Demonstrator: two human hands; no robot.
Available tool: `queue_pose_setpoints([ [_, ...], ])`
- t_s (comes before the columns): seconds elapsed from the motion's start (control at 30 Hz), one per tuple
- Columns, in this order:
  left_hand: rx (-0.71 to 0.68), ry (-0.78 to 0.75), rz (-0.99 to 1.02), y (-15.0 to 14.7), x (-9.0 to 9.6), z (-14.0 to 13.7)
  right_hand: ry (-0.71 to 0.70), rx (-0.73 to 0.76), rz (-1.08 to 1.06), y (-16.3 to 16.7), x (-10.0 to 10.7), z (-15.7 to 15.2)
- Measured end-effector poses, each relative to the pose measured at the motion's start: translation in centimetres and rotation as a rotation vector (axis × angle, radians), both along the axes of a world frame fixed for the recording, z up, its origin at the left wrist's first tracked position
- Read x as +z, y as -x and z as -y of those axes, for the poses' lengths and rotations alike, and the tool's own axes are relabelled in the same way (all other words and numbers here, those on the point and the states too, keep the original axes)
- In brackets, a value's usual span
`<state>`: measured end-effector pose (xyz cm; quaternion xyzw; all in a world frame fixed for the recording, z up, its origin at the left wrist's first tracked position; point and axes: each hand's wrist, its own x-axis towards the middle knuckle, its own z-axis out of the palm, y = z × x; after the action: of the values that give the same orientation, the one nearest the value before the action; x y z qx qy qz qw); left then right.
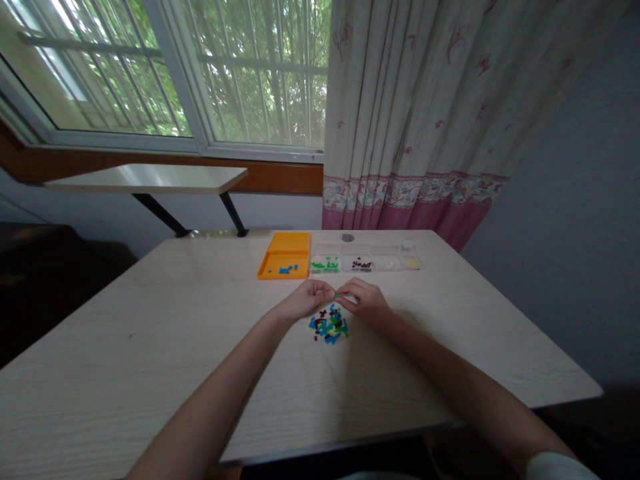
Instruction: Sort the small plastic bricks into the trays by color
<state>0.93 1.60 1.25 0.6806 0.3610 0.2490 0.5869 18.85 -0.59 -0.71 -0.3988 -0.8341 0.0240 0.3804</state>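
Observation:
My left hand (303, 300) and my right hand (366, 301) meet over the table, fingertips pinched together on a small green plastic piece (336, 295). Its exact shape is mostly covered by the fingers. Just below them lies a loose pile of small blue, green, dark brown and pale yellow pieces (330, 325). Beyond my left hand, an orange box (285, 243) stands with its lid raised and several blue pieces (288, 270) inside. Behind my hands, clear plastic boxes hold green pieces (325, 264), dark brown pieces (361, 265) and yellow pieces (413, 263).
The pale wooden table (200, 333) reaches back towards the wall. A small dark grey disc (347, 237) lies near its back edge. To the back left rises a raised shelf (150, 179) on black legs. A curtain (400, 133) hangs behind, beside a barred window (260, 73).

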Motion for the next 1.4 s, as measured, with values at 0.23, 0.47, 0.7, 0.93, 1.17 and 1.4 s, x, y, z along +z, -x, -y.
queue_pose_setpoints([
  [0.23,-0.007,0.04,0.013,0.1,0.2,0.0,-0.006,0.019,-0.02,-0.1,-0.1,0.0],
  [0.47,0.074,-0.078,-0.089,0.7,-0.4,-0.8,-0.058,-0.041,-0.073,-0.8,0.2,-0.4],
  [0.7,0.017,-0.207,-0.239,1.3,-1.6,-1.4,-0.159,-0.221,-0.231,-2.8,0.7,-1.3],
  [0.93,-0.036,-0.238,-0.26,1.3,-2.2,-1.6,-0.142,-0.219,-0.197,-3.2,0.6,-1.6],
  [1.17,-0.057,-0.243,-0.26,1.4,-2.5,-1.8,-0.161,-0.211,-0.188,-3.1,0.6,-1.6],
  [1.4,-0.036,-0.234,-0.263,1.3,-1.6,-1.3,-0.124,-0.214,-0.15,-3.0,0.7,-1.4],
])
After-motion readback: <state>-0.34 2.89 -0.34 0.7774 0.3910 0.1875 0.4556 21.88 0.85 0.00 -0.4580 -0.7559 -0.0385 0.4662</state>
